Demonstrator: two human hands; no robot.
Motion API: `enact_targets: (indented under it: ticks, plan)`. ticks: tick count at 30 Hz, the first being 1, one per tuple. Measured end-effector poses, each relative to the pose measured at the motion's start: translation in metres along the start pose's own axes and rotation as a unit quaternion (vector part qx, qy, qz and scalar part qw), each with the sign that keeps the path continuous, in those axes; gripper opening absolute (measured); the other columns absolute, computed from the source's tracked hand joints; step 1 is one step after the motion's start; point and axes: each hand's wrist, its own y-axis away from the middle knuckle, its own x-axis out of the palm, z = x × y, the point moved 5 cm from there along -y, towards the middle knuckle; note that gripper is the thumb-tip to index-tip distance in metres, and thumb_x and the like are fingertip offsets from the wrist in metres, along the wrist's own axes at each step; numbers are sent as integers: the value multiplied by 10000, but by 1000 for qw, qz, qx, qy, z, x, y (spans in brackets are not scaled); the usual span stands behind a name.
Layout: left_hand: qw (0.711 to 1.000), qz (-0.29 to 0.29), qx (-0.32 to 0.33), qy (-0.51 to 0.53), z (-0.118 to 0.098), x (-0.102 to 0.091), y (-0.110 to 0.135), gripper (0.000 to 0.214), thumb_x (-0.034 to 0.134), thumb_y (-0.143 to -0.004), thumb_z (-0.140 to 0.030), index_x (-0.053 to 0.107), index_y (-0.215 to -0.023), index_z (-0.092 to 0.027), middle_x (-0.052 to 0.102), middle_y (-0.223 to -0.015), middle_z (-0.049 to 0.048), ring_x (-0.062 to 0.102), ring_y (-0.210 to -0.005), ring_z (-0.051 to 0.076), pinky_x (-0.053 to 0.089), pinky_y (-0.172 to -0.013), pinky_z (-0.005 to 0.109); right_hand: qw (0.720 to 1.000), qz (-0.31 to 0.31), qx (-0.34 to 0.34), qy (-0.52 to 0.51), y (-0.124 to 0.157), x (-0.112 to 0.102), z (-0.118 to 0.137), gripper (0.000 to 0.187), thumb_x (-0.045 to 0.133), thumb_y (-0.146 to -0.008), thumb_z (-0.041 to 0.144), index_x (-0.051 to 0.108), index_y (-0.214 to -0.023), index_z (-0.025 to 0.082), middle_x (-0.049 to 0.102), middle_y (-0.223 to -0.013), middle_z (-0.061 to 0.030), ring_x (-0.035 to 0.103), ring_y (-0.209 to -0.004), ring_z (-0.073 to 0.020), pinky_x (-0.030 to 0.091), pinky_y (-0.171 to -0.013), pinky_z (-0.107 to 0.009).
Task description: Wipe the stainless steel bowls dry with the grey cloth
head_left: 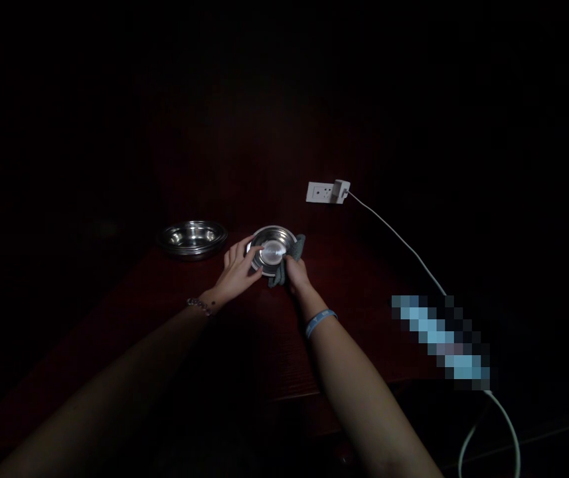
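A small steel bowl (273, 249) is held tilted above a dark red table (354, 292). My left hand (238, 267) grips its left rim, fingers curled over the edge, a bead bracelet on the wrist. My right hand (296, 272) is closed on a grey cloth (291, 255) pressed against the bowl's right side and underside. A blue band sits on that wrist.
A stack of steel bowls (192, 238) stands on the table to the left. A white power strip (327, 191) lies farther back, its white cable (404, 245) running down the right side. A blurred patch covers something at the right. The surroundings are dark.
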Motion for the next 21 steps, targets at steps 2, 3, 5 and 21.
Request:
enact_targets:
  ticks: [2, 3, 5, 21]
  plan:
    - [1000, -1, -1, 0, -1, -1, 0, 486, 667, -923, -328, 626, -1406, -285, 470, -1661, 152, 411, -1506, 397, 371, -1241, 634, 1000, 2, -1, -2, 1, 0, 0, 191, 685, -834, 214, 781, -995, 176, 752, -682, 13, 759, -748, -157, 630, -760, -227]
    - [1000, -2, -2, 0, -1, -1, 0, 481, 666, -925, -328, 630, -1403, -286, 472, -1659, 150, 413, -1505, 396, 370, -1241, 632, 1000, 2, 0, -3, 1, 0, 0, 186, 681, -835, 211, 781, -988, 175, 755, -687, 10, 758, -751, -157, 629, -757, -226]
    - [1000, -3, -3, -1, -2, -1, 0, 470, 665, -928, -326, 638, -1395, -282, 475, -1657, 152, 418, -1503, 395, 366, -1243, 632, 1000, 2, 1, -1, 2, 0, 1, 185, 675, -837, 207, 781, -986, 175, 753, -686, 9, 758, -757, -160, 630, -759, -229]
    - [1000, 9, -10, 6, 3, 2, 0, 413, 668, -951, -360, 656, -1357, -285, 490, -1635, 149, 422, -1500, 390, 363, -1246, 630, 1000, 12, 14, 3, -3, 0, -4, 170, 704, -818, 233, 774, -959, 168, 745, -687, 1, 758, -743, -177, 636, -755, -260]
